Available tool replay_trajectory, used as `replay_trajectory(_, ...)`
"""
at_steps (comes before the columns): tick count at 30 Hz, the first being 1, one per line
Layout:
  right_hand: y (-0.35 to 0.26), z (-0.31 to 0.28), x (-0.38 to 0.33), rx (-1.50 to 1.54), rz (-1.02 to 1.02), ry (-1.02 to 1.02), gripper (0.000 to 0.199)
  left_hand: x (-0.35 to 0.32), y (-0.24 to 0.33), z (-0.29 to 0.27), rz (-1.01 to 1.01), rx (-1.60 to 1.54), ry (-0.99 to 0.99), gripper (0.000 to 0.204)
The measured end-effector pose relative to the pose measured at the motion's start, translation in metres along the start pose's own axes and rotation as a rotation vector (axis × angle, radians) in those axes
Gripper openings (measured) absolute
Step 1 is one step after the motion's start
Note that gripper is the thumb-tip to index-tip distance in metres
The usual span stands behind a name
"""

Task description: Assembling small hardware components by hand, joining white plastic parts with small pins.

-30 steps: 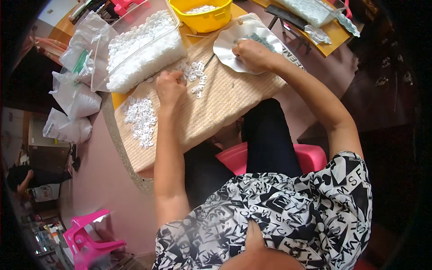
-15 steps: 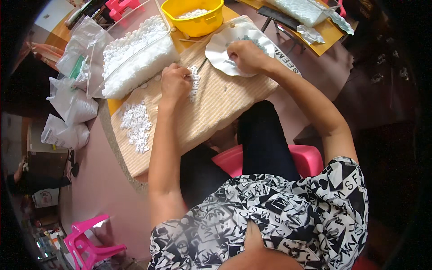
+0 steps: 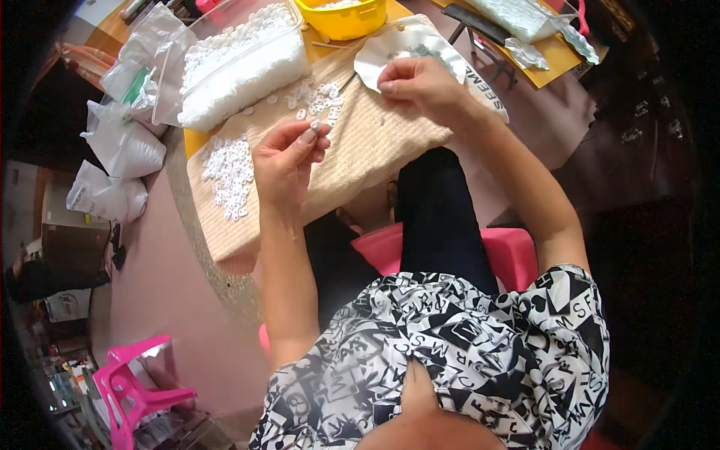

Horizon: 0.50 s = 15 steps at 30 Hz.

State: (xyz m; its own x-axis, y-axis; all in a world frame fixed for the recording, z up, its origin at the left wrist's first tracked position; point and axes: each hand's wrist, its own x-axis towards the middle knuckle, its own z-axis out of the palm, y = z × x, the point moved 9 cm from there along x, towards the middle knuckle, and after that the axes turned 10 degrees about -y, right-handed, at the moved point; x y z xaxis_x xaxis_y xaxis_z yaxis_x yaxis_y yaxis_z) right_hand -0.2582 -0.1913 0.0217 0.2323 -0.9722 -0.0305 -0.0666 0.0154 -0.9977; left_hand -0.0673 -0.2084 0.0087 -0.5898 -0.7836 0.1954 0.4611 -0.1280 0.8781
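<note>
My left hand (image 3: 286, 157) is raised over the cloth-covered board (image 3: 375, 154), pinching a small white plastic piece (image 3: 316, 125) between thumb and fingertips. My right hand (image 3: 429, 88) hovers at the near edge of a white wavy-rimmed plate (image 3: 367, 66) that carries small grey bits (image 3: 420, 52). Its thumb and forefinger are pressed together; whatever they may hold is too small to make out. Loose white pieces (image 3: 322, 96) lie just beyond my left hand. A larger heap of similar pieces (image 3: 229, 172) spreads over the board's left side.
A clear bin (image 3: 244, 94) full of white pieces stands at the board's far left, beside a yellow basin (image 3: 345, 22). Filled plastic bags (image 3: 124, 139) line the left. A pink stool (image 3: 139, 382) is on the floor at lower left. Another table (image 3: 551, 67) stands far right.
My left hand has lifted off the row of white pieces and turned up, now with one piece in its fingertips. My right hand has drawn back from the middle of the plate.
</note>
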Motion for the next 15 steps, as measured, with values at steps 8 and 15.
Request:
replay_trajectory(8, -0.011, 0.107, -0.045, 0.504, -0.070, -0.210, 0.011, -0.057, 0.013, 0.035, 0.256, -0.071, -0.001, 0.015)
replay_trajectory(15, -0.020, 0.132, -0.071, 0.536, -0.090, -0.204, 0.012, -0.091, 0.003, 0.039, 0.147, -0.113, 0.101, 0.020)
